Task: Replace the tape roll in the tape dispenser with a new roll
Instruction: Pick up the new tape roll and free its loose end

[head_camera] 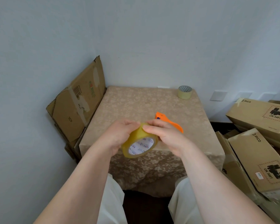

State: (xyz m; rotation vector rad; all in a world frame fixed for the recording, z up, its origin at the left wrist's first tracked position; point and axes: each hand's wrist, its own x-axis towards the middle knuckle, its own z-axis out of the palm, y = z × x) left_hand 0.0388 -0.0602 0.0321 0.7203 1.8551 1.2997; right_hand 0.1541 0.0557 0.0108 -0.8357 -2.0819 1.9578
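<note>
A: What are the hands doing?

B: Both are holding a yellowish tape roll [140, 142] up in front of the person, above the near edge of the counter [136, 107]. The left hand [120, 136] is cupping the roll's left side, its fingers [128, 122] curling over the top. The right hand [166, 136] is coming in from the right, with its thumb and fingers pressing on the roll's top edge.

A: How is the roll sitting?

B: It is tilting, with its white printed core facing toward the camera.

A: And the dispenser?

B: The orange tape dispenser [170, 122] is lying on the counter just behind the right hand, which is partly hiding it. I cannot tell whether it is carrying a roll.

A: Anything else on the counter?

B: A second, paler roll [185, 92] is standing at the far right corner, well apart from the hands.

A: Around it?

B: Flattened cardboard [81, 104] is leaning against the wall on the left, and brown boxes [257, 126] are stacking up on the right.
</note>
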